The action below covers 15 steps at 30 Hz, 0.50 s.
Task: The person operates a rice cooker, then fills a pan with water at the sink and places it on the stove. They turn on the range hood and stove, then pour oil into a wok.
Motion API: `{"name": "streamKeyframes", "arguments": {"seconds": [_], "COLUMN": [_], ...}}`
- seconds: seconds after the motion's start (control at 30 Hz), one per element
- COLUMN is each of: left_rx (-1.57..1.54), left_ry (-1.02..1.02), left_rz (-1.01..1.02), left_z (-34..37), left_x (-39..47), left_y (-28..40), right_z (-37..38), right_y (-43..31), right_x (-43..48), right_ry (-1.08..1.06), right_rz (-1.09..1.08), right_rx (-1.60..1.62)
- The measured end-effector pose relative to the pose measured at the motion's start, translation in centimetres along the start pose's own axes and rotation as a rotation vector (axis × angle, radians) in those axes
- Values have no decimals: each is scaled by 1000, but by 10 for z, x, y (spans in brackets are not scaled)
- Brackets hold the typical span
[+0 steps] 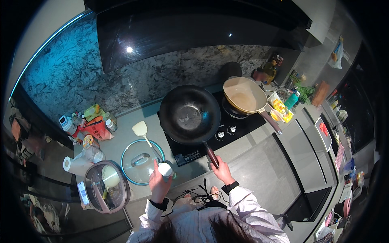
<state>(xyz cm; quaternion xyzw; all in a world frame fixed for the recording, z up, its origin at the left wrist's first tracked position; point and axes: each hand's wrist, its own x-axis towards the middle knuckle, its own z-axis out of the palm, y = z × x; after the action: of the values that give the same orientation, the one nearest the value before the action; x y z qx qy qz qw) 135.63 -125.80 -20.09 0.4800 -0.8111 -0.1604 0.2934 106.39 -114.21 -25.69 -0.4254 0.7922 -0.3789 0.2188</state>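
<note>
My right hand (pixel 223 172) grips the dark wooden handle (pixel 212 156) of a black wok (pixel 190 114), which rests on the left burner of a black gas cooktop (pixel 194 150). There is no food in the wok, only a light sheen on its bottom. In my left hand (pixel 159 183) is a small container with a white top (pixel 165 169); its body is mostly hidden by my fingers. It is held above the right edge of a glass lid (pixel 141 173) lying on the counter. A cream spatula (pixel 140 129) lies across that lid, its handle running towards my left hand.
A cream-lined pan (pixel 243 94) stands on the right burner, its handle (pixel 270 122) jutting over the counter front. Packets and bottles (pixel 96 127) crowd the left counter, beside a paper roll (pixel 74 165). A lidded oval pot (pixel 124 200) and a phone (pixel 83 193) sit nearer me. Cables (pixel 206 194) hang at my front.
</note>
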Motion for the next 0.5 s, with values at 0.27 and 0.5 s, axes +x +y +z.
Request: {"name": "streamKeyframes", "arguments": {"seconds": [0.27,0.5], "left_rx": [-23,-8], "left_ry": [11,14], "left_rz": [20,11], "left_z": [11,13], "left_x": [-5,-5], "left_y": [-14,-15], "right_z": [-11,-15], "right_y": [-20,-29], "right_x": [6,6], "right_ry": [30,34], "right_rz": [2,-28], "right_rx": [-16,-29]}}
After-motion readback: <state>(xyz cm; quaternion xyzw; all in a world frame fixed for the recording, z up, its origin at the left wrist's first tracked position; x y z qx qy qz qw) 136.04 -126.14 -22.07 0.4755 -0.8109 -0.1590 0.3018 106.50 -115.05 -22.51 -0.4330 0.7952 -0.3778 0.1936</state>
